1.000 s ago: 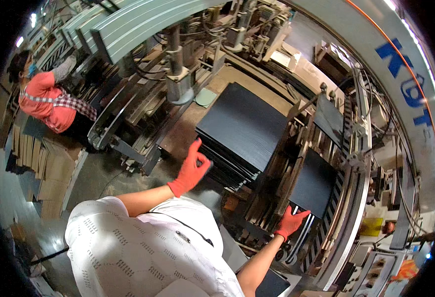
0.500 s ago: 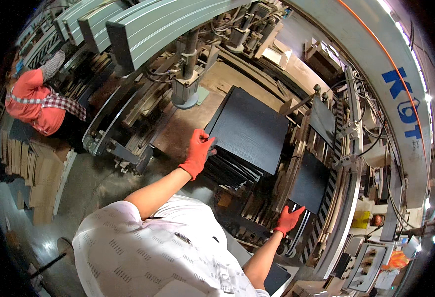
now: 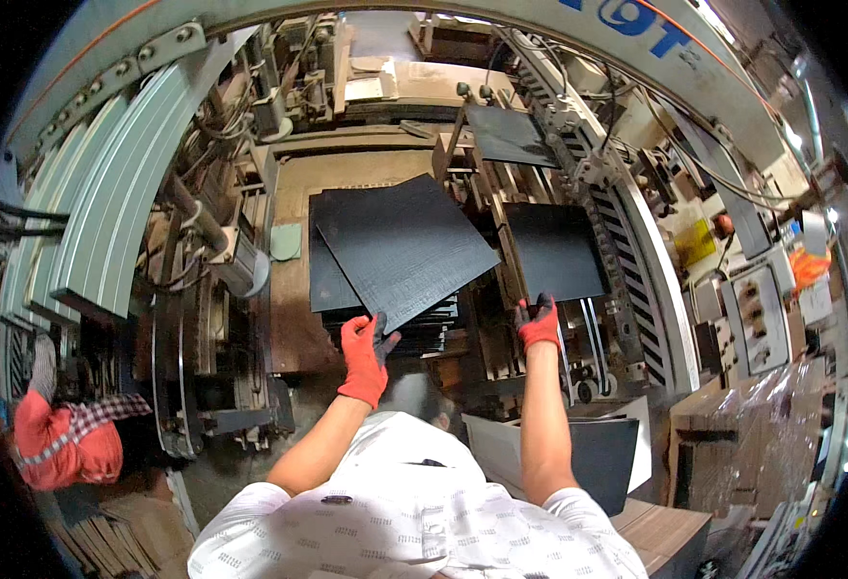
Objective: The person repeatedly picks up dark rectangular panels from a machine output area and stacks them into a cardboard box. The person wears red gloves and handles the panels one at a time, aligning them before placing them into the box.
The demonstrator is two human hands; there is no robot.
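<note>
Top sheet (image 3: 404, 253) on stack (image 3: 431, 335), second sheet (image 3: 554, 251) at right, third sheet (image 3: 513, 135) behind that

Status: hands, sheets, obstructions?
Left hand at near corner of top black sheet, skewed on stack. Right hand at near edge of right-side sheet. Nothing seen blocking hands.

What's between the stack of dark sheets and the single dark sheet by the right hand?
In the head view, machine framework, including a narrow brown rail, separates the stack from the single dark sheet.
</note>
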